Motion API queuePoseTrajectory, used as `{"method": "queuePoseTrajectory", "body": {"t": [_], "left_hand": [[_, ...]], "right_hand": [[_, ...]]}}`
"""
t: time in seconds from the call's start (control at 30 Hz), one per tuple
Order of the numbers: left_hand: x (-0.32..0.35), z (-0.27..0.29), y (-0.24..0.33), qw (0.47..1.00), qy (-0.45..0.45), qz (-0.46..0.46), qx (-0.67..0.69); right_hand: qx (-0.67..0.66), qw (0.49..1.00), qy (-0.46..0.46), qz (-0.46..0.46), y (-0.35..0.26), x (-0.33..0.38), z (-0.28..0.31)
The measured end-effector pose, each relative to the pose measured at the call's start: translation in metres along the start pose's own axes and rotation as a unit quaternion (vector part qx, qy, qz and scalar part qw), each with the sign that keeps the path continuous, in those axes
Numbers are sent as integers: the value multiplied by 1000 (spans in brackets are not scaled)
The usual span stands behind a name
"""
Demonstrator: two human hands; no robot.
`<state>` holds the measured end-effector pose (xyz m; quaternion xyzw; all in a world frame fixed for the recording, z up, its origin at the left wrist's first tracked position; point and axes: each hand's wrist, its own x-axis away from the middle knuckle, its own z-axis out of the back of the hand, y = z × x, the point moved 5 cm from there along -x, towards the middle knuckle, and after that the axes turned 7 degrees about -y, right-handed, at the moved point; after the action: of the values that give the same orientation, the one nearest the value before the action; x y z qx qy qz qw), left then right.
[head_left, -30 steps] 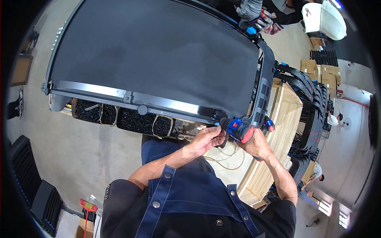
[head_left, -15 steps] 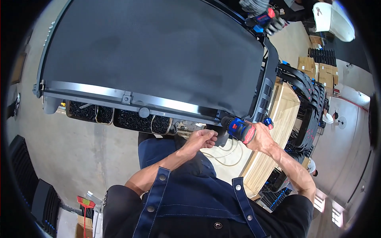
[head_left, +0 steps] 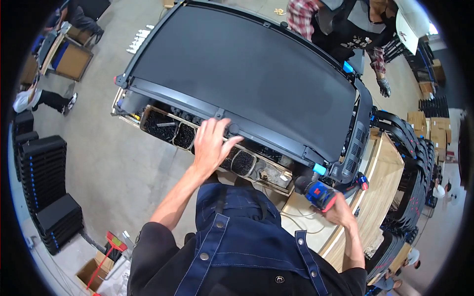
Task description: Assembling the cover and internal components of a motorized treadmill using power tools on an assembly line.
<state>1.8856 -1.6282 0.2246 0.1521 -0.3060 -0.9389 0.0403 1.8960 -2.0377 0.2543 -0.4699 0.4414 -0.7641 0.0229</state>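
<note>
A treadmill with a wide black belt [head_left: 247, 74] lies in front of me. My left hand [head_left: 209, 146] is open, its fingers spread at the near side rail [head_left: 173, 98] beside a round black knob [head_left: 232, 129]. Part of the rail hides behind those fingers. My right hand [head_left: 339, 209] grips a blue and red cordless drill [head_left: 318, 194] by its handle. The drill's front end points up and left, close to a light blue piece [head_left: 319, 169] at the rail's right corner. I cannot tell whether its tip touches anything.
Beneath the near rail stand bins of black screws [head_left: 160, 124]. A wooden bench [head_left: 375, 180] and stacked black frames [head_left: 407, 163] are at the right. A co-worker in a plaid shirt [head_left: 301, 17] stands across the treadmill. Black padded parts [head_left: 47, 172] are stacked at the left.
My left hand has moved left and up to the rail, its fingers opening out. The drill has come back from the rail's right end in my right hand. The co-worker's tool has left view.
</note>
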Motion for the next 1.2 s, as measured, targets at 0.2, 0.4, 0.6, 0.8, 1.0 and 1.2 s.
{"method": "queuePoseTrajectory", "body": {"t": [0.2, 0.4, 0.6, 0.8, 1.0, 1.2], "left_hand": [[-27, -27, -30, 948, -240, -200, -56], [-47, -8, -18, 891, -325, -316, 8], [-51, 4, -55, 953, -247, -178, -8], [-35, 9, -99, 949, -229, -161, -142], [-35, -22, -92, 940, -207, -204, -177], [-45, 4, -88, 928, -144, -250, -236]], "right_hand": [[192, 967, -6, -169, 52, -63, -111], [247, 923, 66, -286, 169, -169, -144], [3, 892, 306, -334, 290, -229, -179], [181, 966, 159, -93, 185, -274, -186], [-503, 800, 147, 292, 49, -327, -122], [-405, 820, 233, 330, -10, -311, -91]]}}
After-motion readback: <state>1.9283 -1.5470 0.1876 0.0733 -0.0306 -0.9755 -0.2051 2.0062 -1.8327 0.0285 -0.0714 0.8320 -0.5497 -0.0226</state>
